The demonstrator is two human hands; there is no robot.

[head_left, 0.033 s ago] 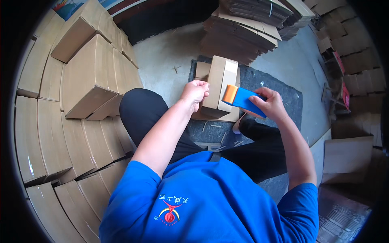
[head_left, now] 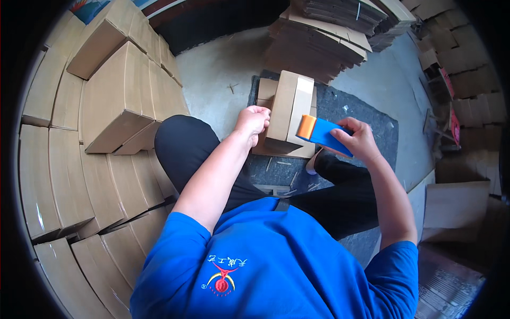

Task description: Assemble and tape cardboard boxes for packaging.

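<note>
1. Wears a bright blue shirt (head_left: pixel 297 255) with a red-and-yellow emblem (head_left: pixel 222 284) across the front, above dark trousers (head_left: pixel 186 149).
2. Holds both hands well apart, one to either side of a brown carton (head_left: pixel 285 103).
3. Curls the left hand (head_left: pixel 253 123) inward, just beside the carton's left edge; cannot tell from this angle about contact with that edge, or about anything pinched in the grip.
4. Clamps the right hand (head_left: pixel 360 139) around the rear of a blue tape dispenser (head_left: pixel 328 135), with its orange end (head_left: pixel 306 127) pointing left, over the carton's right edge in this view; cannot tell about any touch there.
5. Has the carton at centre, beyond the lap and between the hands, with a pale patch (head_left: pixel 304 86) near its far end.
6. Shows more brown cardboard (head_left: pixel 265 89) beneath it, over a dark mat (head_left: pixel 374 109) flecked with scraps (head_left: pixel 346 108).
7. Has stacked cartons (head_left: pixel 106 95) rising along the left, from beside the shirt toward the back, and a cardboard panel (head_left: pixel 456 204) upright at right.
8. Shows, beyond the mat, a grey floor (head_left: pixel 223 69) and a high, uneven stack of flattened cardboard (head_left: pixel 311 53).
</note>
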